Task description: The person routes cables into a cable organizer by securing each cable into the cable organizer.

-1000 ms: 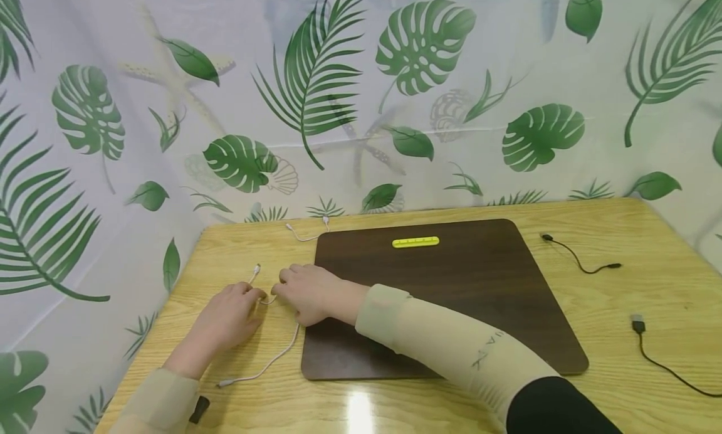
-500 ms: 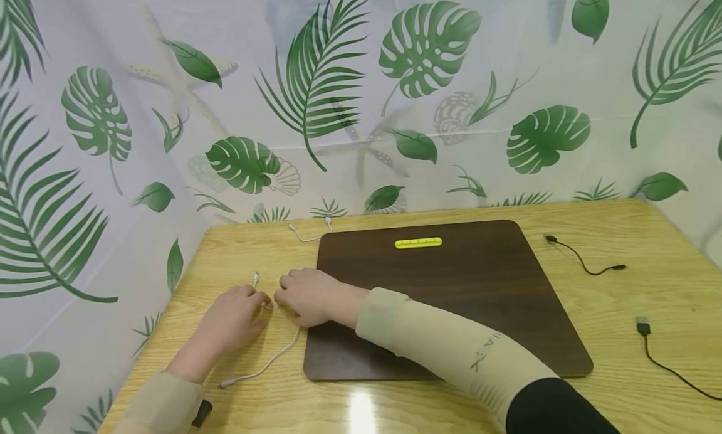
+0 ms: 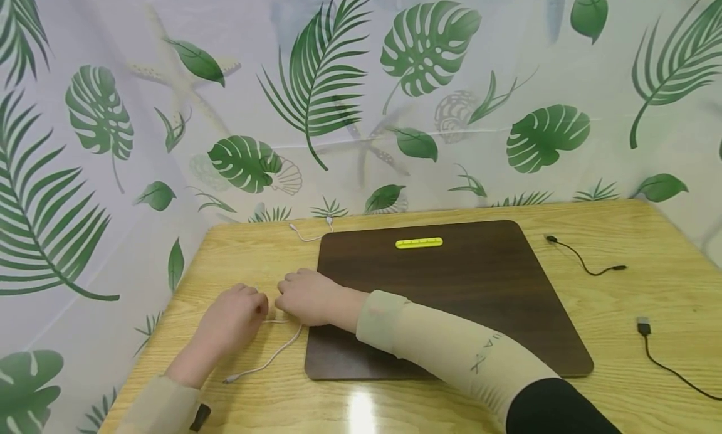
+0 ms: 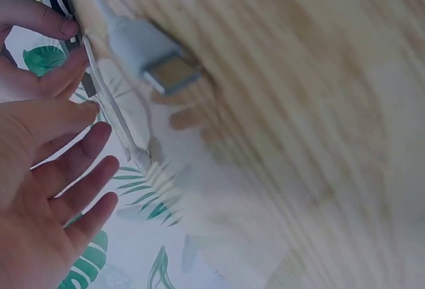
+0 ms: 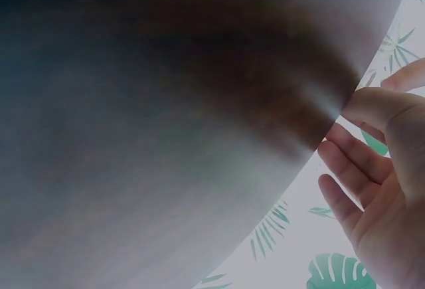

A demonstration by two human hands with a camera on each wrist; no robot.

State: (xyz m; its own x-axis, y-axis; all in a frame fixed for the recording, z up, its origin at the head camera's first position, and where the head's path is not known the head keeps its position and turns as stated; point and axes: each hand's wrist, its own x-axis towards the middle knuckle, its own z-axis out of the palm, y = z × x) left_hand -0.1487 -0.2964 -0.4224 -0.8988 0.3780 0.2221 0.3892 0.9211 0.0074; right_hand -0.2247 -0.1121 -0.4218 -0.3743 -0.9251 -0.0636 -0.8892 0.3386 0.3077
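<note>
In the head view, both hands meet over the left edge of a dark brown board (image 3: 451,321). My left hand (image 3: 234,315) has its thumb and forefinger together at a white USB cable (image 3: 276,354). Close by, my right hand (image 3: 307,299) pinches the same cable, its palm over the board's edge. The left wrist view has the cable's USB plug (image 4: 156,56) up close; a smaller plug (image 4: 139,159) lies past my left fingertips (image 4: 89,107). In the right wrist view, my right hand (image 5: 392,189) shows bent fingers; its grip there is hard to see.
A yellow slotted strip (image 3: 419,243) lies on the board. Another white cable (image 3: 307,239) is behind its far left corner. Two black cables, one farther back (image 3: 581,259) and one nearer (image 3: 671,372), lie on the wooden table (image 3: 609,308) at right. A patterned cloth (image 3: 350,108) hangs behind.
My left hand has turned slightly, and the cable end that stuck out above it is now hidden in the head view. The cable between the hands hangs lower. My right hand has barely moved.
</note>
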